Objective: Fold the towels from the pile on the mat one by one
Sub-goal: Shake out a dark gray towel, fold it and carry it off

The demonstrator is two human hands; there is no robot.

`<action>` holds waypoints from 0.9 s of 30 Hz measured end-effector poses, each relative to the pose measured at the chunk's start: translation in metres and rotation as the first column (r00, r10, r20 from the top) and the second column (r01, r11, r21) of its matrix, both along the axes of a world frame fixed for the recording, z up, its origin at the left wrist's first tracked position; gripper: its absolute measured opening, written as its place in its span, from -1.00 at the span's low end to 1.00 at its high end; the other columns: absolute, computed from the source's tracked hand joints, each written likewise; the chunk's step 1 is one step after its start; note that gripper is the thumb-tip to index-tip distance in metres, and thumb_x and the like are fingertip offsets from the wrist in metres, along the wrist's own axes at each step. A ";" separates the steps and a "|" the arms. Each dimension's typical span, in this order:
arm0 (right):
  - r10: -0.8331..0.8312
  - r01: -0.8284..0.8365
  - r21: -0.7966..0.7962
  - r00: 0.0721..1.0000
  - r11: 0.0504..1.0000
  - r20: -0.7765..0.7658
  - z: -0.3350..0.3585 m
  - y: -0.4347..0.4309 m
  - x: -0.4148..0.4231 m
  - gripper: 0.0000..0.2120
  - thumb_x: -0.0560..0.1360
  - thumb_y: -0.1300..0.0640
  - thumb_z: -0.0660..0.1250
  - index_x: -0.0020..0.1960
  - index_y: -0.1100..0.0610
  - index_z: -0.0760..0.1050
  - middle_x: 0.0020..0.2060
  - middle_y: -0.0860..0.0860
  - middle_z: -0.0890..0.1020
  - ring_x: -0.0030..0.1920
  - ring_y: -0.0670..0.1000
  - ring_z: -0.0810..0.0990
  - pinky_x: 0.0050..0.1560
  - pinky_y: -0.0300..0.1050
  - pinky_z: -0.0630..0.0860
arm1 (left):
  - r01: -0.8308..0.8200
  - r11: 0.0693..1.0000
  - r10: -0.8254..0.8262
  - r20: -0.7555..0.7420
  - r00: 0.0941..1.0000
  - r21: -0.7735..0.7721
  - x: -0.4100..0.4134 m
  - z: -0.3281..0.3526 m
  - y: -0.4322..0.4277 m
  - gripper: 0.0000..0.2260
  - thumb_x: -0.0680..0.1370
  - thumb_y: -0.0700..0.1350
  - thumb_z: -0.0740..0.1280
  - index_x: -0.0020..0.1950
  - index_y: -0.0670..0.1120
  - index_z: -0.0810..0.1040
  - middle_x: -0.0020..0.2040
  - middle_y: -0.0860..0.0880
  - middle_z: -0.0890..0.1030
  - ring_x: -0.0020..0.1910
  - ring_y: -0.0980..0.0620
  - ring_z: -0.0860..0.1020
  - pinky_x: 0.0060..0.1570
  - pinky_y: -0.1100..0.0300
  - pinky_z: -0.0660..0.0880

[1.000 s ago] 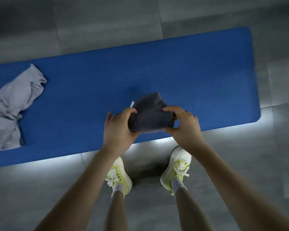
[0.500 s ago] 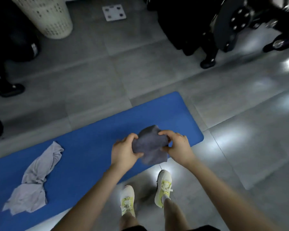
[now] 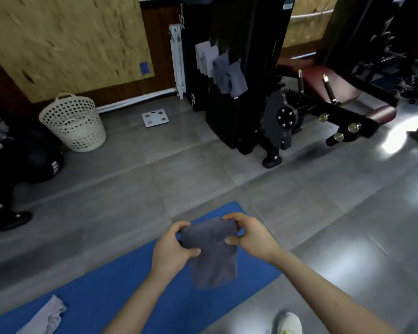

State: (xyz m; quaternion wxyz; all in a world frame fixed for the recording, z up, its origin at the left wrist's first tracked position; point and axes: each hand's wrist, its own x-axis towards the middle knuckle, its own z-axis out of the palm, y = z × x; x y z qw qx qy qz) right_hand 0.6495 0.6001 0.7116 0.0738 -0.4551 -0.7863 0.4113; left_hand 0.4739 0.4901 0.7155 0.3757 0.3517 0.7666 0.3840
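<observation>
A dark grey folded towel (image 3: 212, 254) hangs in the air above the blue mat (image 3: 121, 285). My left hand (image 3: 171, 249) pinches its upper left edge. My right hand (image 3: 249, 235) grips its upper right corner, thumb in front. The towel's lower part droops between my hands. A crumpled light grey towel (image 3: 46, 317) lies on the mat at the lower left, partly cut off by the frame.
A white perforated laundry basket (image 3: 74, 121) stands by the wall at the back left, a white bathroom scale (image 3: 155, 118) lies on the floor beyond. A black gym machine (image 3: 263, 92) with several towels (image 3: 222, 68) hung on it stands ahead. One shoe (image 3: 287, 323) shows at the bottom.
The view has tilted up from the mat to the room. Both hands have lifted the dark towel off the mat, and its lower part has dropped open.
</observation>
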 end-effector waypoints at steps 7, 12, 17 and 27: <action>0.139 -0.138 0.057 0.990 0.989 -0.027 0.039 0.127 0.074 -0.56 0.38 0.22 0.45 0.23 0.02 0.48 0.07 -0.03 0.61 0.07 -0.02 0.55 0.05 -0.15 0.48 | -0.202 0.974 0.182 0.175 0.968 0.105 0.086 0.028 0.097 -0.51 0.25 -0.42 0.51 -0.03 0.08 0.51 -0.08 0.15 0.59 -0.34 0.13 0.54 -0.22 0.23 0.48; 0.232 -0.225 0.104 0.971 0.969 -0.061 0.062 0.212 0.095 -0.56 0.36 0.26 0.45 0.20 0.00 0.50 0.06 -0.07 0.61 0.04 -0.04 0.56 0.06 -0.11 0.52 | -0.338 0.928 0.306 0.193 0.932 0.160 0.126 0.043 0.164 -0.47 0.24 -0.40 0.53 -0.04 0.14 0.50 -0.04 0.16 0.60 -0.28 0.10 0.59 -0.12 0.07 0.57; 0.305 -0.294 0.128 0.949 0.947 -0.079 0.067 0.293 0.096 -0.58 0.38 0.23 0.45 0.21 0.02 0.49 0.01 -0.10 0.60 0.02 -0.07 0.55 0.04 -0.14 0.51 | -0.451 0.874 0.427 0.154 0.891 0.181 0.139 0.049 0.240 -0.51 0.27 -0.40 0.51 0.00 0.07 0.50 -0.03 0.14 0.58 -0.22 0.04 0.61 -0.15 0.13 0.54; 0.374 -0.369 0.201 0.927 0.907 0.013 0.065 0.530 0.034 -0.55 0.37 0.14 0.47 0.24 0.00 0.49 0.06 0.02 0.62 0.11 0.02 0.56 0.15 -0.13 0.45 | -0.610 0.771 0.550 0.290 0.783 0.186 0.088 0.034 0.475 -0.60 0.27 -0.48 0.47 -0.07 -0.08 0.51 -0.22 -0.11 0.61 -0.23 -0.06 0.56 -0.27 0.26 0.52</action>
